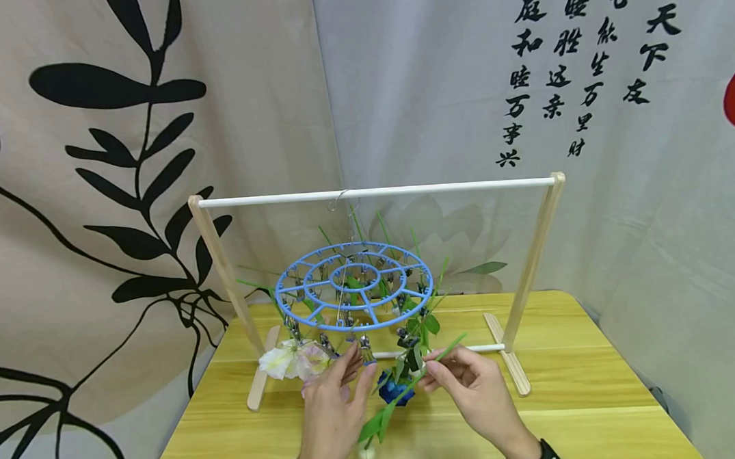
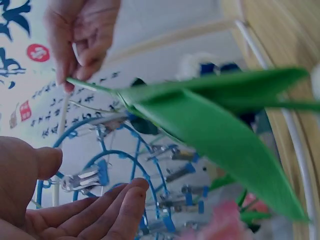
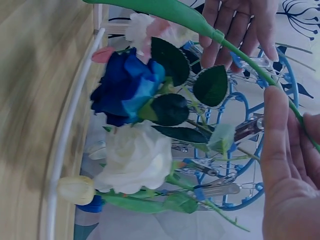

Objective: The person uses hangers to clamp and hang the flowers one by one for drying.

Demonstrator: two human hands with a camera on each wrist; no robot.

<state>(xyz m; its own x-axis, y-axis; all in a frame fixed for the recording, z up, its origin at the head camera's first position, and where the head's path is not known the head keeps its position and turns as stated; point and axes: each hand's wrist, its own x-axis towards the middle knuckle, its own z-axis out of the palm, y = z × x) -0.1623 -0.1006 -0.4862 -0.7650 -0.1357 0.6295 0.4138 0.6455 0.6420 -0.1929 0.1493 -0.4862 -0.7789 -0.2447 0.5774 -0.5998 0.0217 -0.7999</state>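
Observation:
My right hand (image 1: 469, 382) pinches the green stem of a white tulip (image 1: 366, 455) between thumb and fingers; the bloom hangs low, leaves crossing in front of a blue rose (image 1: 394, 390). Beside a metal clip (image 1: 365, 353) with blue tips is my left hand (image 1: 335, 405). In the left wrist view its thumb and fingers stand apart around that clip (image 2: 85, 180), with no squeeze seen. The clip hangs from a round blue clip hanger (image 1: 356, 326). A white rose (image 3: 140, 160) and other flowers hang upside down from the hanger.
A wooden stand with a white rod (image 1: 403, 189) carries the hanger by its hook. Its feet rest on a wooden table (image 1: 585, 412), with a lower white bar (image 1: 477, 348) between them. A pale flower (image 1: 283, 360) hangs at the left. Printed cloth hangs behind.

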